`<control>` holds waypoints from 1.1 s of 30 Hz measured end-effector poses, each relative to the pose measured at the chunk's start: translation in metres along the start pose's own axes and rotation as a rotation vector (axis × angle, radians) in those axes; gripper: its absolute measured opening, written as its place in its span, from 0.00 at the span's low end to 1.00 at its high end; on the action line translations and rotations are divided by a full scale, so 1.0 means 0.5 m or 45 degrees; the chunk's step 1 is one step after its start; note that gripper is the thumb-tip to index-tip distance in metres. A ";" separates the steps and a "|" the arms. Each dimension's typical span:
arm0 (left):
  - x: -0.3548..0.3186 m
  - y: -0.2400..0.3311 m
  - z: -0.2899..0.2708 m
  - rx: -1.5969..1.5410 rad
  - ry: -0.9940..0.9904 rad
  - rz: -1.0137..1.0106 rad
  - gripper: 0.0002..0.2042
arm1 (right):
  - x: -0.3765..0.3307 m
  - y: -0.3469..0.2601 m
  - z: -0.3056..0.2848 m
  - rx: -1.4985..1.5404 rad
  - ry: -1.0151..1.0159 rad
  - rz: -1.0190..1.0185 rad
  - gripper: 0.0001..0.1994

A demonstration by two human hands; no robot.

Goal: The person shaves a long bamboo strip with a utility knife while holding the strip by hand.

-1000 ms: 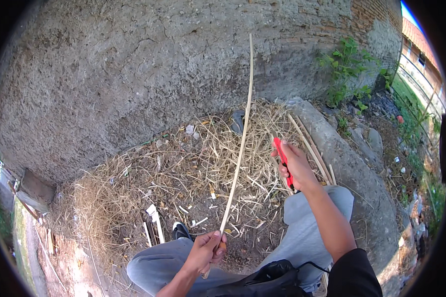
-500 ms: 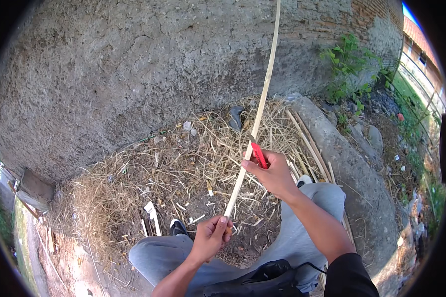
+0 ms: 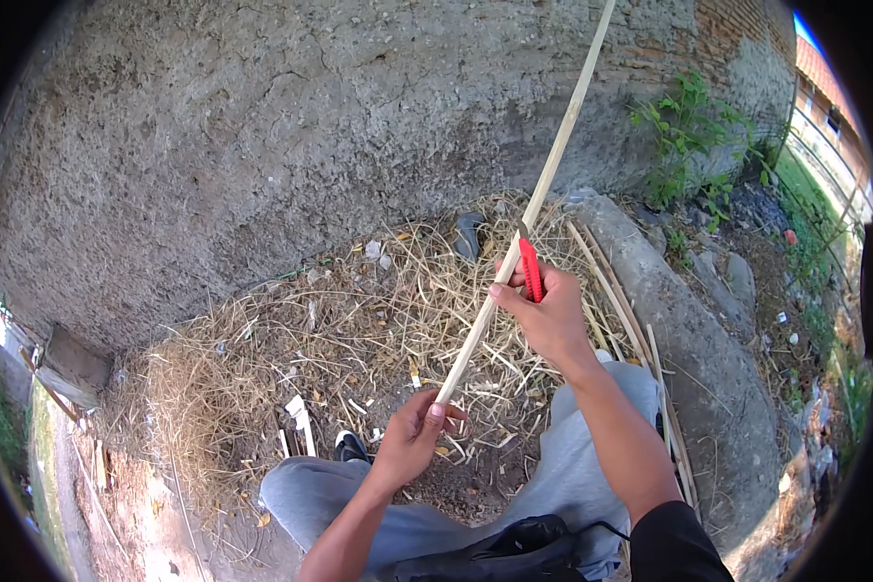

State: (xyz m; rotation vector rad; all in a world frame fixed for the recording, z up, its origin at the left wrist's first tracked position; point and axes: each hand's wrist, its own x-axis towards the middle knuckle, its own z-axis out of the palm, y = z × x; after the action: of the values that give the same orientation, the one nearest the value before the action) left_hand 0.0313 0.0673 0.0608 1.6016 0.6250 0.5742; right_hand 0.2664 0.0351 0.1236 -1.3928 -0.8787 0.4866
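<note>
A long, pale strip of split bamboo or wood (image 3: 551, 170) slants from my lap up past the top edge of the view. My left hand (image 3: 407, 441) pinches its lower end between thumb and fingers. Farther up, my right hand (image 3: 558, 315) is closed round a red utility knife (image 3: 531, 272), its thumb pressed on the strip. The knife's dark blade lies against the strip just beyond that hand. The strip's far end is out of view.
Straw-like shavings (image 3: 204, 407) cover the ground. Long strips (image 3: 611, 291) lie at right beside a stone ledge (image 3: 689, 359). A rough wall (image 3: 310, 145) rises ahead, with a green plant (image 3: 689, 136) at its foot. A grey object (image 3: 468, 237) lies among the shavings.
My right hand and the knife have moved away from me and slightly right along the strip. The strip's far part has swung right, while my left hand stays near its end.
</note>
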 end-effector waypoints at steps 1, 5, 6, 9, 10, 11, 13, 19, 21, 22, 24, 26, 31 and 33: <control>0.002 -0.001 -0.003 0.002 0.002 0.001 0.19 | 0.001 -0.003 -0.001 0.003 -0.002 -0.002 0.08; 0.002 -0.009 -0.015 -0.020 -0.067 -0.179 0.18 | 0.007 -0.005 -0.004 -0.062 0.039 -0.010 0.08; 0.003 -0.010 -0.016 -0.016 -0.086 -0.218 0.18 | 0.011 -0.001 -0.006 -0.061 0.050 -0.018 0.08; 0.004 -0.006 -0.020 0.110 -0.120 -0.085 0.21 | 0.023 0.001 -0.017 -0.048 0.114 -0.033 0.08; 0.005 -0.010 -0.021 0.111 -0.118 -0.085 0.21 | 0.028 0.000 -0.021 -0.047 0.112 -0.034 0.08; 0.006 -0.019 -0.023 0.060 -0.089 -0.090 0.24 | 0.034 -0.001 -0.027 -0.060 0.144 -0.073 0.07; 0.008 -0.019 -0.022 0.007 -0.060 -0.096 0.28 | 0.042 0.002 -0.040 -0.093 0.209 -0.111 0.07; 0.015 0.008 -0.019 -0.199 -0.096 -0.269 0.37 | 0.049 0.015 -0.051 -0.059 0.150 0.014 0.09; 0.017 0.007 -0.013 -0.304 -0.112 -0.289 0.36 | 0.052 0.028 -0.049 -0.063 0.176 -0.035 0.07; 0.015 0.010 -0.009 -0.305 -0.116 -0.289 0.36 | 0.054 0.033 -0.049 -0.067 0.202 -0.085 0.06; 0.010 0.020 -0.003 -0.176 -0.155 -0.381 0.36 | 0.056 0.039 -0.048 -0.056 0.200 -0.074 0.07; 0.009 0.015 0.004 -0.212 -0.129 -0.376 0.33 | 0.058 0.039 -0.048 -0.043 0.196 -0.063 0.07; 0.000 0.007 0.004 -0.190 -0.207 -0.325 0.21 | 0.066 0.046 -0.056 -0.102 0.166 -0.029 0.09; -0.005 0.003 0.008 -0.208 -0.124 -0.257 0.15 | 0.068 0.048 -0.055 -0.148 0.152 -0.038 0.10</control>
State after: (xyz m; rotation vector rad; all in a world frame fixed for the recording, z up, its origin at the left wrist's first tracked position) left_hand 0.0323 0.0628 0.0620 1.3855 0.6417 0.3854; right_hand 0.3129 0.0467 0.1101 -1.4971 -0.8398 0.3303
